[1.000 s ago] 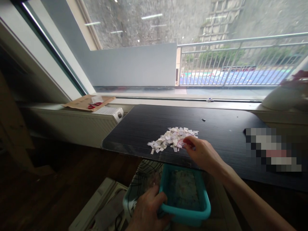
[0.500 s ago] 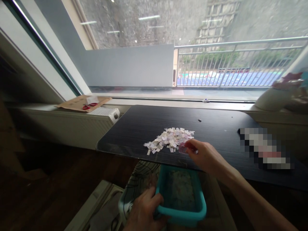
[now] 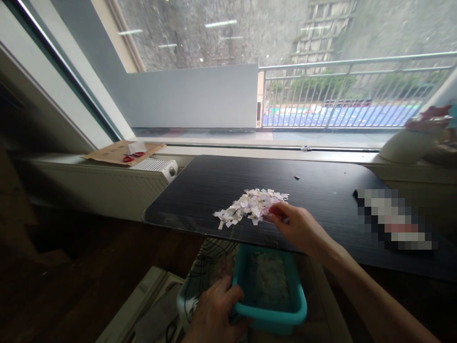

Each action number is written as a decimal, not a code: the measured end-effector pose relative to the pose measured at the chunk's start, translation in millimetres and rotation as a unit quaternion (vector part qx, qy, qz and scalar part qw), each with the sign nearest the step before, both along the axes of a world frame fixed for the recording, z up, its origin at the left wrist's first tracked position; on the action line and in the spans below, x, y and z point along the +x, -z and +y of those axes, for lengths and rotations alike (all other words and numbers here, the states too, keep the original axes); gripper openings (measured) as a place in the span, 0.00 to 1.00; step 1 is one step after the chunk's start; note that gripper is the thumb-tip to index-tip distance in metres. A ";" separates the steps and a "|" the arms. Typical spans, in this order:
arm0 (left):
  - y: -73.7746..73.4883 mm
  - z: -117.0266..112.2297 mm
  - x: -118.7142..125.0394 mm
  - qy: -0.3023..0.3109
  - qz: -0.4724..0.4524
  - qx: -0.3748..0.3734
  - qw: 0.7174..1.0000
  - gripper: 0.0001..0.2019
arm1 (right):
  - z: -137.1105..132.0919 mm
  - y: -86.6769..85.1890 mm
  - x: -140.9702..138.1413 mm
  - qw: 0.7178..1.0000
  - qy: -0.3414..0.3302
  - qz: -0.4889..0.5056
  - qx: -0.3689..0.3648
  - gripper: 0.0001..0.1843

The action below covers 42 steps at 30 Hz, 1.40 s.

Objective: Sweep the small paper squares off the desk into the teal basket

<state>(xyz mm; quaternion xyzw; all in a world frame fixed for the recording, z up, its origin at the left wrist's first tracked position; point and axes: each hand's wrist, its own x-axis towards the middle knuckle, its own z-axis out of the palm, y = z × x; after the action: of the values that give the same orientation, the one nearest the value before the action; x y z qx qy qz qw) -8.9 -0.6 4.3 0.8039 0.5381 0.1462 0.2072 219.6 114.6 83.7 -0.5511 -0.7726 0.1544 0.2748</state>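
Observation:
A heap of small white and pale pink paper scraps [image 3: 250,205] lies on the black tabletop [image 3: 214,176]. At the heap's right end is my right hand [image 3: 291,221], its fingers curled and pinched. A thin pinkish, see-through piece [image 3: 266,213] shows at the fingertips, partly hidden by them and blending into the scraps. Below the table's front edge, my left hand [image 3: 219,307] grips the near left rim of a teal plastic tub [image 3: 273,314]. Pale scraps [image 3: 269,281] lie inside the tub.
Red-handled scissors [image 3: 134,156] rest on brown paper [image 3: 107,151] over the radiator [image 3: 143,178] at left. On the tabletop are a small dark bit [image 3: 296,177] and a blurred-out dark object [image 3: 396,219]. A patterned container [image 3: 200,276] stands beside the tub.
My right hand has moved slightly left and up, bringing the pinkish piece against the heap's right end. My left hand stays on the tub's rim.

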 end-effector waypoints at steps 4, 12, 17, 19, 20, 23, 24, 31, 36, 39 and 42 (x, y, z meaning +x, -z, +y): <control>0.3 -2.0 -0.8 -0.002 -0.004 -0.006 1.000 0.11 | -3.1 -4.7 -2.3 0.999 -0.006 -0.035 -0.003 0.10; 4.9 0.5 -0.2 0.001 -0.008 0.000 1.000 0.10 | -0.8 -12.1 -1.3 0.995 -0.034 -0.089 0.002 0.10; 4.0 1.1 -0.5 -0.001 -0.009 -0.001 1.000 0.10 | 0.5 -10.2 6.2 0.995 -0.007 -0.098 0.024 0.12; 3.4 1.0 -0.4 -0.002 -0.010 -0.005 1.000 0.10 | -0.8 -8.1 10.9 0.995 0.010 -0.094 0.032 0.12; 3.1 1.0 -0.1 -0.002 -0.010 -0.005 1.000 0.10 | -1.9 -6.7 12.8 0.995 0.014 -0.092 0.032 0.13; 3.3 0.6 3.2 0.005 -0.004 0.005 1.000 0.11 | -6.3 -1.4 16.2 0.998 -0.004 -0.060 0.019 0.12; 3.7 0.3 5.2 0.014 -0.003 0.013 1.000 0.11 | -7.9 0.5 16.8 0.999 -0.010 -0.045 0.016 0.12; 5.1 3.0 28.8 0.137 -0.019 0.055 0.989 0.12 | -18.0 6.8 13.5 0.999 0.021 -0.011 0.036 0.11; 3.7 11.0 40.5 0.169 -0.022 0.079 0.982 0.17 | -18.7 1.9 10.0 1.000 -0.016 0.013 0.009 0.11; 4.7 13.3 44.1 0.174 -0.034 0.092 0.980 0.18 | -20.5 1.6 5.6 1.000 -0.014 0.021 0.010 0.11; 4.7 13.5 46.5 0.167 -0.045 0.094 0.980 0.18 | -32.1 0.7 -4.7 0.998 -0.048 0.028 -0.017 0.12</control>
<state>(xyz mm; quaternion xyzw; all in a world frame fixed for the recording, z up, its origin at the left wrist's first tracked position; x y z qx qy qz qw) 37.6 12.9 -0.4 0.8910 0.3701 0.1954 0.1760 214.8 82.5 83.1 -0.5138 -0.7872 0.1957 0.2794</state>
